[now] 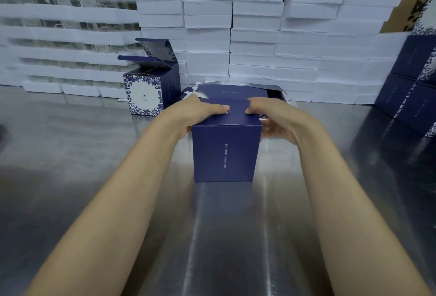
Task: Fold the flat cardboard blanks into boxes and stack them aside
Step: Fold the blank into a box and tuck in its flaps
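A vertical line of small white Chinese characters runs down the near face of the navy box (224, 154) at centre, too blurred to read. At ten o'clock, the open box (144, 97) bears a small emblem and faint print on its white panel, both illegible. At two o'clock, a brown carton (409, 16) shows cut-off black strokes.

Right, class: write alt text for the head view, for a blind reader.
The left hand and right hand hold the top of a navy box on a steel table. Two open-lidded boxes stand at back left, before stacked white foam blocks.
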Action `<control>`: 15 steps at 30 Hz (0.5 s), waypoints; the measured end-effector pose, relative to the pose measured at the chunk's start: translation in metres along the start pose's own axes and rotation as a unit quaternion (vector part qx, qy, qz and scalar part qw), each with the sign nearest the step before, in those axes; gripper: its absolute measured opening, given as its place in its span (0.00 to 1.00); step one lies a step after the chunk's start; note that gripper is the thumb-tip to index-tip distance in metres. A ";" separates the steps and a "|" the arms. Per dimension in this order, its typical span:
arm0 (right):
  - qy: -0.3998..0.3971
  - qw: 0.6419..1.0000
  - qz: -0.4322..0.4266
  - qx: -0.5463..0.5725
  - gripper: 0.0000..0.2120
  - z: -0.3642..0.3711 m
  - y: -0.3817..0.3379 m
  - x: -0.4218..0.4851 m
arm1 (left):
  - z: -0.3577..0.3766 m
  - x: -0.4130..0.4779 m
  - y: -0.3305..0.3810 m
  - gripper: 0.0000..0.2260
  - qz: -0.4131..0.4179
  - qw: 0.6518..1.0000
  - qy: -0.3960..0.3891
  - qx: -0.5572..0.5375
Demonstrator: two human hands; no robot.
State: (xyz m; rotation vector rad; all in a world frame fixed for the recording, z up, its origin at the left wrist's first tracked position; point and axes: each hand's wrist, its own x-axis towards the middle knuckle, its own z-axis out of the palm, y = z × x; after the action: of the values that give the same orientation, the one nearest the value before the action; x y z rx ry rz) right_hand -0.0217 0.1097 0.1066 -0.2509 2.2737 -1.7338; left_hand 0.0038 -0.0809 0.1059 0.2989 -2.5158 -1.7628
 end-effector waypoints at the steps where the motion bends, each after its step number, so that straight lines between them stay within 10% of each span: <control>1: 0.002 1.000 -0.005 0.004 0.07 0.002 0.001 0.002 | 0.000 -0.001 0.000 0.18 -0.001 1.000 -0.002 0.001; 15: 0.147 0.983 -0.049 0.097 0.05 0.022 0.011 0.024 | 0.002 -0.002 0.000 0.38 0.014 1.000 -0.023 0.015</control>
State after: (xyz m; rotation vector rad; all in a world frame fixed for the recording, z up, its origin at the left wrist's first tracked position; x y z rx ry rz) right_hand -0.0376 0.0857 0.0876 -0.0714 2.2963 -2.1529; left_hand 0.0052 -0.0790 0.1049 0.2241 -2.5674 -1.7429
